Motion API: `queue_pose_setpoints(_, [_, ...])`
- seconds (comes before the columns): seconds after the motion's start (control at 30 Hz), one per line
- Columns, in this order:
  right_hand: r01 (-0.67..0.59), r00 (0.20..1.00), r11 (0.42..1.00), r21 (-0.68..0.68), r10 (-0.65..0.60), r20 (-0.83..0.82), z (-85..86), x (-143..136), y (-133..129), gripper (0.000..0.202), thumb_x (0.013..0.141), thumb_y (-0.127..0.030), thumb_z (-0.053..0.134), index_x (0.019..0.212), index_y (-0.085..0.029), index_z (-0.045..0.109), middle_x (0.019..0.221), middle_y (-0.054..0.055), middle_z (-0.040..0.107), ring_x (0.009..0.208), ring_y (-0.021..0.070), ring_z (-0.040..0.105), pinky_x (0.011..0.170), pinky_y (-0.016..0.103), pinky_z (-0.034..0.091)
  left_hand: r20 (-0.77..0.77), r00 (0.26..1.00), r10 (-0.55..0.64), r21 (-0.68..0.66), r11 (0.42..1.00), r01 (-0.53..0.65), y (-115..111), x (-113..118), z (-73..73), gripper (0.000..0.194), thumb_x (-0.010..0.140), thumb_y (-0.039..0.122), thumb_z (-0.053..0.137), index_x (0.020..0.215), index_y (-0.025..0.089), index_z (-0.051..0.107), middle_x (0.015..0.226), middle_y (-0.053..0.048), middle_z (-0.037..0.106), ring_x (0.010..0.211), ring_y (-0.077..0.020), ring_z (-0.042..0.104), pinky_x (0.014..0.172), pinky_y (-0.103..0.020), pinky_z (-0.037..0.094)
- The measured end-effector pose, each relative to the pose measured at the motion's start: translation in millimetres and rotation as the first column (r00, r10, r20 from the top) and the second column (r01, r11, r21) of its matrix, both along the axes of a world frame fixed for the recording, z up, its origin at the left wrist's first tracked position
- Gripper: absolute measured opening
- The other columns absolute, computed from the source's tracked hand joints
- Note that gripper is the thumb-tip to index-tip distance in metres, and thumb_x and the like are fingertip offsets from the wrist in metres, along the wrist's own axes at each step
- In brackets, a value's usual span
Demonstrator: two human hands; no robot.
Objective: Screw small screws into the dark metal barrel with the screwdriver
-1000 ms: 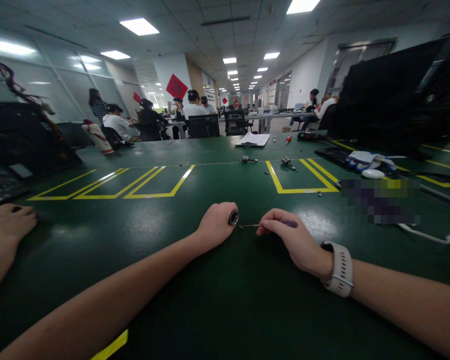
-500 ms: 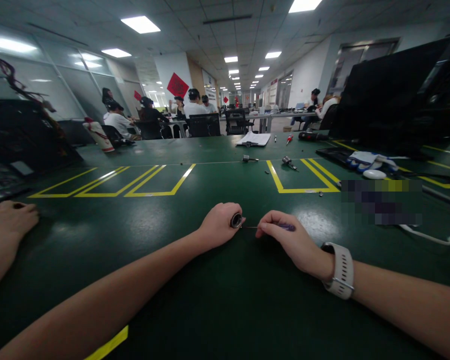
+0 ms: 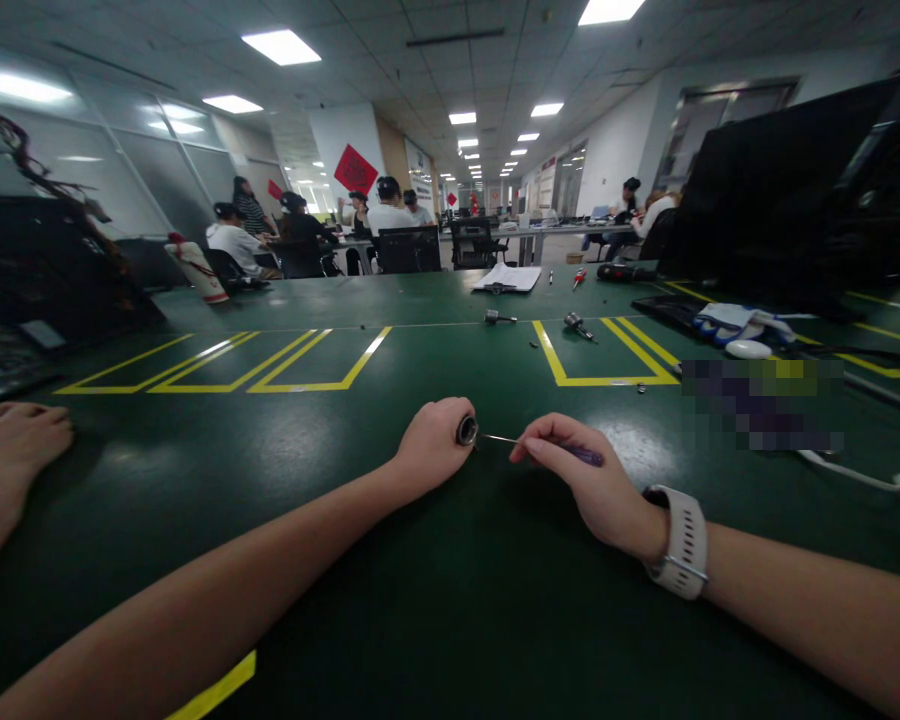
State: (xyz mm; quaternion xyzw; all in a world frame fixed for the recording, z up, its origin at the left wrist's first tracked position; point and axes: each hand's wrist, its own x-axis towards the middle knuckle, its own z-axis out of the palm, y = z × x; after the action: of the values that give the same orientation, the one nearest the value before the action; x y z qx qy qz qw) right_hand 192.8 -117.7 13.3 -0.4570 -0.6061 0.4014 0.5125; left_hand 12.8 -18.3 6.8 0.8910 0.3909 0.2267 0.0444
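My left hand [image 3: 436,445] is wrapped round a dark, hollow metal cylinder [image 3: 466,430], whose round open end faces right and toward me. Most of the cylinder is hidden in the fist. To its right, my right hand [image 3: 566,460] grips a small screwdriver [image 3: 586,455] with a purplish handle. Its thin shaft [image 3: 499,438] points left, the tip close to the cylinder's open end; whether it touches I cannot tell. Farther back lie two metal parts with shafts, one [image 3: 499,317] left of the yellow tape and another [image 3: 578,326] inside it.
Another person's hand [image 3: 22,440] rests at the left edge. Small bits [image 3: 641,388] lie near the yellow tape [image 3: 559,365]. At the back are a clipboard [image 3: 507,278], a red screwdriver [image 3: 579,277] and a black tool [image 3: 626,272]. Gloves [image 3: 742,322], a white mouse [image 3: 748,349] and cables [image 3: 855,473] are right.
My left hand has shifted slightly left and up with the cylinder. The screwdriver tip has risen, so more of its shaft shows. The other person's hand has moved slightly left.
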Motion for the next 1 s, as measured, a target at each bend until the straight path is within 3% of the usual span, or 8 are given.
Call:
queue_pose_setpoints(0.23, [-0.051,0.999,0.998,0.022,0.052,-0.012,-2.6,1.0,0.6,0.016,0.085,-0.032,0.054,0.090,-0.020,0.061,0.092,0.004,0.064,0.086,0.0188,0.058,0.076,0.035,0.045,0.076,0.993,-0.095,0.069,0.994,0.090,-2.1,-0.4,2.8,0.017,0.070,0.010,0.054,0.085,0.017,0.051,0.087,-0.003,0.055,0.078,-0.0164,0.051,0.070,-0.031,0.042])
queue_pose_setpoints(0.43, [-0.093,0.995,0.995,0.033,0.094,-0.030,-3.1,0.8,0.4,0.019,0.086,-0.031,0.051,0.098,-0.022,0.062,0.100,0.005,0.064,0.091,0.0199,0.057,0.077,0.035,0.044,0.124,0.984,-0.124,0.045,0.992,0.120,-0.1,-0.8,2.2,0.008,0.075,0.014,0.054,0.081,0.017,0.050,0.086,-0.002,0.052,0.077,-0.0151,0.050,0.067,-0.028,0.041])
queue_pose_setpoints(0.63, [-0.116,0.991,0.993,0.029,0.118,-0.066,-3.0,0.5,0.4,0.019,0.087,-0.029,0.050,0.098,-0.022,0.063,0.101,0.005,0.064,0.092,0.0196,0.056,0.075,0.034,0.044,0.151,0.987,-0.056,0.061,0.997,0.048,-2.5,-1.0,2.4,0.011,0.075,0.020,0.057,0.076,0.018,0.046,0.079,0.000,0.050,0.069,-0.0133,0.047,0.059,-0.025,0.037])
queue_pose_setpoints(0.77, [-0.133,0.989,0.990,0.038,0.136,-0.066,-4.2,0.5,1.3,0.019,0.087,-0.029,0.050,0.098,-0.022,0.063,0.100,0.005,0.064,0.091,0.0194,0.056,0.075,0.034,0.044,0.177,0.984,0.010,0.003,1.000,-0.011,-1.1,-0.4,0.4,0.013,0.076,0.025,0.058,0.078,0.018,0.048,0.074,0.001,0.052,0.064,-0.0128,0.047,0.056,-0.025,0.036])
queue_pose_setpoints(1.0, [-0.164,0.982,0.986,0.040,0.167,-0.092,-4.4,0.2,0.6,0.020,0.086,-0.029,0.050,0.099,-0.022,0.063,0.102,0.005,0.064,0.093,0.0196,0.055,0.076,0.035,0.044,0.187,0.982,-0.032,-0.026,0.999,0.038,-0.2,-0.1,1.3,0.017,0.078,0.031,0.058,0.071,0.017,0.051,0.068,0.002,0.053,0.061,-0.0123,0.049,0.056,-0.025,0.036])
